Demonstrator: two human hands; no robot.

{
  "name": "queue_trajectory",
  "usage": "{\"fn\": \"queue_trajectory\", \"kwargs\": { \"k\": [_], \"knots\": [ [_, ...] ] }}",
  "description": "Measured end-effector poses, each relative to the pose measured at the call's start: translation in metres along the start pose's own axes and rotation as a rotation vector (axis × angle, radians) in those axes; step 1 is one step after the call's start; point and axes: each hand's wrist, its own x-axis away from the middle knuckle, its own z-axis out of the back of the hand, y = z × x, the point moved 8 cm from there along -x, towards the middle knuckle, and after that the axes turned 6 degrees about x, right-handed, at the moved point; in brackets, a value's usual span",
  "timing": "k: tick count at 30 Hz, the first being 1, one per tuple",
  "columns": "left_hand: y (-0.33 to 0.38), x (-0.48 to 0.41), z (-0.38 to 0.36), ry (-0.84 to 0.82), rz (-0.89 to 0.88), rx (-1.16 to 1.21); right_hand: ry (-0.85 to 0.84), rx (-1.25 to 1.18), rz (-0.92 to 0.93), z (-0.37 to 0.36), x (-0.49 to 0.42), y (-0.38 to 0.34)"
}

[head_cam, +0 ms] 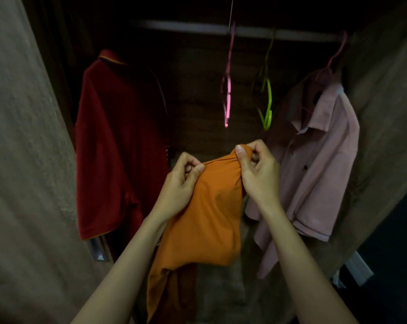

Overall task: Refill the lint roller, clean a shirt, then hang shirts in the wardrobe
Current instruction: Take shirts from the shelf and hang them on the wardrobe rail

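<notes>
Rail overhead, left shirt seemingly hung there, hangers midway, right shirt beyond, held shirt in front.

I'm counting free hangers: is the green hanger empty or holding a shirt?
Empty. The green hanger hangs bare from the rail; the orange shirt is held by the left hand and right hand.

Rail: red shirt, pink shirt, 2 bare hangers

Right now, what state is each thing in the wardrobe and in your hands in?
Orange shirt: unhung, bunched, held up
Left hand: pinches its top edge
Right hand: pinches its top edge
Red shirt: hanging, left
Pink shirt: hanging, right
Pink hanger: empty, on rail
Green hanger: empty, on rail
</notes>
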Motion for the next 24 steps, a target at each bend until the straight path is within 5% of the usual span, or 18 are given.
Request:
{"fn": "queue_trajectory", "kwargs": {
  "k": [8, 11, 16, 24],
  "knots": [
    [0.000, 0.001, -0.006, 0.088, -0.006, -0.123, -0.139, -0.192, -0.262, -0.023, -0.006, 0.016],
    [0.006, 0.013, -0.001, 0.132, 0.061, 0.019, -0.163, -0.266, -0.380, -0.031, 0.000, 0.028],
    [0.001, 0.021, -0.028, -0.068, 0.280, 0.261, -0.208, -0.391, -0.464, -0.041, 0.014, 0.027],
    [-0.011, 0.024, -0.022, 0.027, 0.383, 0.344, -0.430, -0.771, -0.675, -0.068, 0.050, 0.038]
  ]
}}
